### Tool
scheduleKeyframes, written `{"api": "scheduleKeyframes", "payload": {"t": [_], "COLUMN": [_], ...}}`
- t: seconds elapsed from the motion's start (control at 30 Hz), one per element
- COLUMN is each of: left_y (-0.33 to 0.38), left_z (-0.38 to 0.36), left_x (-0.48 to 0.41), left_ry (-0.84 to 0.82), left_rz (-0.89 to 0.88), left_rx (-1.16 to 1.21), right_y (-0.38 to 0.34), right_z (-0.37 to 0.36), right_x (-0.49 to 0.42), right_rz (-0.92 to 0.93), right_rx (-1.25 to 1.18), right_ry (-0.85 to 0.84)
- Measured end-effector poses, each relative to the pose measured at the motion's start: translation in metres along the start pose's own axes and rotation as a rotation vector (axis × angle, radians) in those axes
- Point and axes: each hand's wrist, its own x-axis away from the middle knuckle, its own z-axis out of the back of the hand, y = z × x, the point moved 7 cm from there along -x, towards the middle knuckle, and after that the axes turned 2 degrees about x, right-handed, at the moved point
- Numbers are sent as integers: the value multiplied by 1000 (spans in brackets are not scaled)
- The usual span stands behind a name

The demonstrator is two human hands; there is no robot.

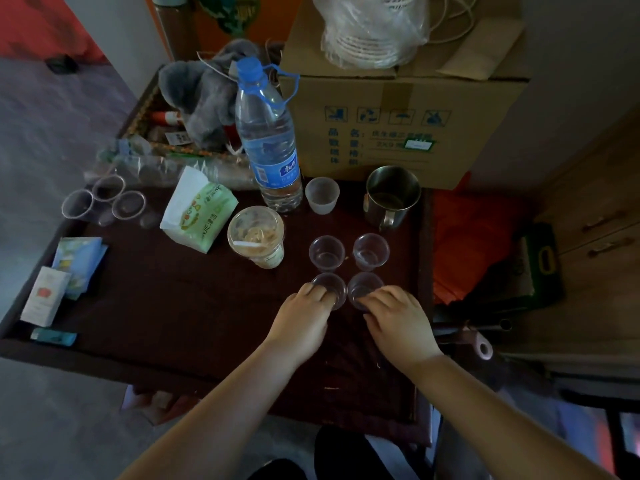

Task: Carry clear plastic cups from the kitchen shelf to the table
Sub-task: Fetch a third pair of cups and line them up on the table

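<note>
On the dark red table point(194, 306) stand clear plastic cups in a two-by-two square. My left hand point(304, 317) holds the near left cup point(330, 284) by its rim, fingers curled around it. My right hand point(398, 320) grips the near right cup point(363, 285) the same way. Both cups rest upright on the table. Behind them stand two more clear cups, one on the left point(326, 252) and one on the right point(370, 251), untouched. Three further clear cups point(104, 202) sit together at the table's far left edge.
A water bottle point(268, 143), a frosted cup point(322, 195), a metal mug point(391, 199), a jar point(256, 237) and a tissue pack point(197, 209) crowd the far side. A cardboard box point(398, 116) stands behind. Small packets point(62, 278) lie at the left edge.
</note>
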Motion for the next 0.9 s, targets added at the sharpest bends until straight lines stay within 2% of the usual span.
{"api": "scheduleKeyframes", "payload": {"t": [0.2, 0.43, 0.67, 0.9], "left_y": [11, 44, 93, 193], "left_z": [42, 142, 231, 282], "left_x": [23, 69, 144, 224], "left_ry": [129, 269, 323, 279], "left_rz": [-114, -397, -654, -981], "left_rx": [49, 106, 113, 179], "right_y": [-20, -89, -180, -247], "right_z": [45, 139, 236, 323], "right_x": [16, 52, 120, 235], "right_rz": [-164, -380, -535, -689], "right_rx": [-6, 45, 149, 306], "right_ry": [96, 356, 580, 745]}}
